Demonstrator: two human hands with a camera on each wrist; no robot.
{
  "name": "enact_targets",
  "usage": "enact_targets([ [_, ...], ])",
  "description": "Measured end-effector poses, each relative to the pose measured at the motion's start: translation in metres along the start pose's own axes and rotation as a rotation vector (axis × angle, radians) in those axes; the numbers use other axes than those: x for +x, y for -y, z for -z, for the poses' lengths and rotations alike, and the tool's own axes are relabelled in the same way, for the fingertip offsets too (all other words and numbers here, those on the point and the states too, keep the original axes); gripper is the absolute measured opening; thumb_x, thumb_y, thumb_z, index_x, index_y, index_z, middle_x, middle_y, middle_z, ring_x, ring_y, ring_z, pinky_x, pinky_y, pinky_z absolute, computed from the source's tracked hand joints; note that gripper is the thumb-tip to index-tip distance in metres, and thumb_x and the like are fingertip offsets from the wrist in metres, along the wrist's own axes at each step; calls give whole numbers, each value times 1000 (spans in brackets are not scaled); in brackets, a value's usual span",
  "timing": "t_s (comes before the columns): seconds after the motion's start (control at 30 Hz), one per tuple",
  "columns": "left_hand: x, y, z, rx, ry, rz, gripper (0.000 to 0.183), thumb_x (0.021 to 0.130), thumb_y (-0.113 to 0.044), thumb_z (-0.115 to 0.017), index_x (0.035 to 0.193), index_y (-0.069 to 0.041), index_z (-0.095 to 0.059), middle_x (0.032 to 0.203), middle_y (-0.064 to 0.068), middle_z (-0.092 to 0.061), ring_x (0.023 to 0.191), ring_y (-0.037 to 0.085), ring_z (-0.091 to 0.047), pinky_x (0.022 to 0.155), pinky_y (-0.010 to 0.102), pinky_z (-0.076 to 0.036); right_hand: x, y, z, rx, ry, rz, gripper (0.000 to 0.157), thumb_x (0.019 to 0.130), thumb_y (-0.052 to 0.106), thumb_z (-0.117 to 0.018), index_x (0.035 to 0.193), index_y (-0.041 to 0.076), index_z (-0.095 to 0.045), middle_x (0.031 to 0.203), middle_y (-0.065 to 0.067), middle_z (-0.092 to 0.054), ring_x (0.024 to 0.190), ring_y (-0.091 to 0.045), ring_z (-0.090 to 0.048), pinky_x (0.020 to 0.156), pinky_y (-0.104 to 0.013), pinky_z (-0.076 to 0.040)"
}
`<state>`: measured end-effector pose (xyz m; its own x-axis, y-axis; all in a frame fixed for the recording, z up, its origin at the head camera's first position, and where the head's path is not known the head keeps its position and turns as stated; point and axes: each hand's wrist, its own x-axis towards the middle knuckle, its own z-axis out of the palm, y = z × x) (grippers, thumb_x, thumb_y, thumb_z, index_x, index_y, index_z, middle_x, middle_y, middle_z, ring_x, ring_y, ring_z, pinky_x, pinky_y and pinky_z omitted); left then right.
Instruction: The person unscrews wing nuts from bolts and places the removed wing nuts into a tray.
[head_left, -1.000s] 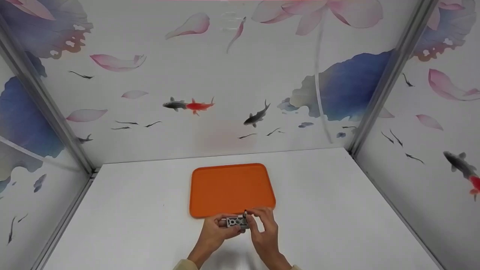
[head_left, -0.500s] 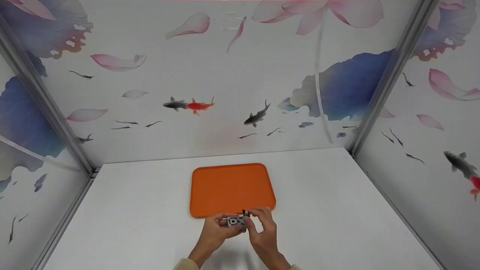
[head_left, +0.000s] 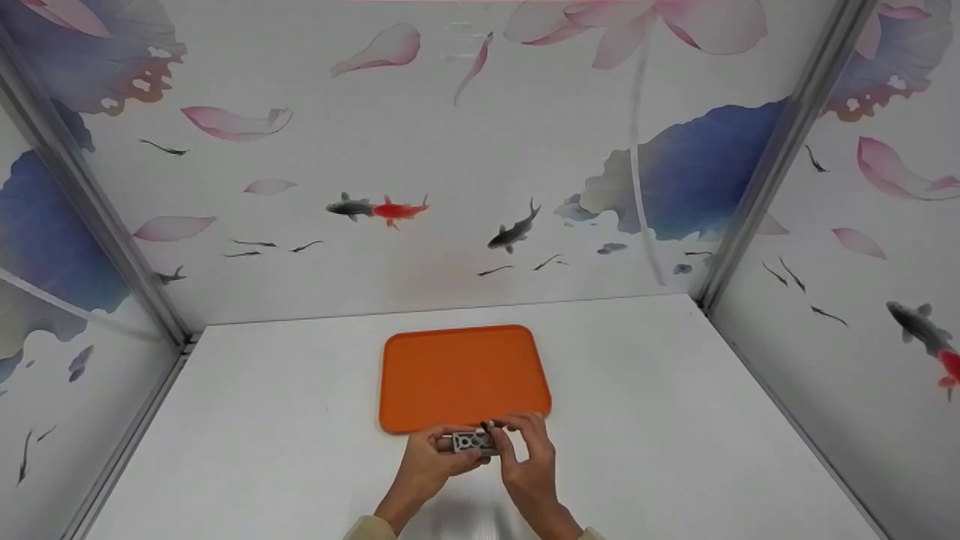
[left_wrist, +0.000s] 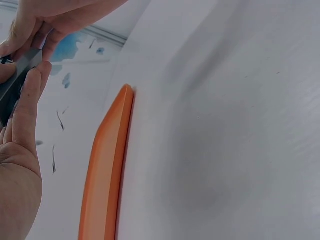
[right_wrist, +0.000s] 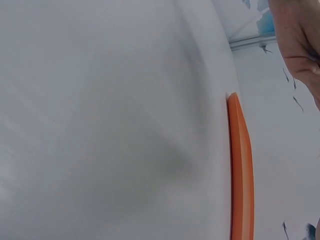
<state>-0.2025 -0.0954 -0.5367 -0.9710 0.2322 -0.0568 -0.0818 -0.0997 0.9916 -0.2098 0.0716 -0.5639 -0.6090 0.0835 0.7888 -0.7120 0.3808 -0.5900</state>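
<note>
In the head view, my left hand (head_left: 431,461) holds a small grey metal block (head_left: 469,442) with round openings in its face, thumb along the lower edge and fingers behind. A small dark piece (head_left: 487,426) sticks up at the block's upper right end, too small to identify. My right hand (head_left: 531,469) pinches around this piece with thumb and forefinger. From the left wrist, the block (left_wrist: 22,72) appears as a smooth grey side between the left fingers, with the right hand (left_wrist: 65,20) over its far end. The right wrist view catches the left hand (right_wrist: 302,45); the block is hidden there.
An orange tray (head_left: 465,379) lies on the white table (head_left: 645,397) just beyond both hands. White panels painted with fish and petals (head_left: 450,150) enclose the table at the back and sides, joined by grey metal posts (head_left: 787,150).
The right thumb and forefinger have shifted slightly at the block's end, and the small dark piece has changed its tilt. The left hand still holds the block in nearly the same place.
</note>
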Motion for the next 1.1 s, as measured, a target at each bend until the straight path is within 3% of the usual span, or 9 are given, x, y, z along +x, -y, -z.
enact_targets([
  [0.33, -2, -2, 3, 13, 0, -8, 42, 84, -5, -78, 121, 9, -63, 107, 20, -75, 93, 25, -77, 82, 33, -66, 0, 2, 0, 0, -12, -30, 27, 85, -7, -73, 105, 10, -68, 99, 3, -67, 92, -12, -57, 76, -27, -55],
  [0.73, -2, 0, 3, 3, -4, -2, 42, 85, -4, -77, 122, 9, -63, 109, 21, -74, 93, 28, -77, 82, 33, -66, 2, -2, -2, -53, -47, -16, 25, 83, -7, -75, 99, 9, -66, 93, 4, -63, 89, -12, -57, 74, -21, -55],
  [0.93, -2, 0, 3, -6, 4, -7, 43, 85, -5, -77, 123, 10, -62, 108, 21, -74, 93, 27, -77, 82, 33, -66, 0, -1, -1, -14, -21, -22, 19, 90, -3, -69, 102, 10, -69, 91, -5, -65, 89, -11, -57, 75, -17, -52],
  [1.1, -2, 0, 2, 6, -4, -5, 42, 85, -6, -78, 121, 9, -63, 108, 21, -75, 94, 27, -77, 83, 34, -66, 0, 1, -1, -28, -14, -19, 26, 88, -8, -68, 105, 12, -70, 92, -4, -67, 88, -11, -56, 75, -17, -51],
])
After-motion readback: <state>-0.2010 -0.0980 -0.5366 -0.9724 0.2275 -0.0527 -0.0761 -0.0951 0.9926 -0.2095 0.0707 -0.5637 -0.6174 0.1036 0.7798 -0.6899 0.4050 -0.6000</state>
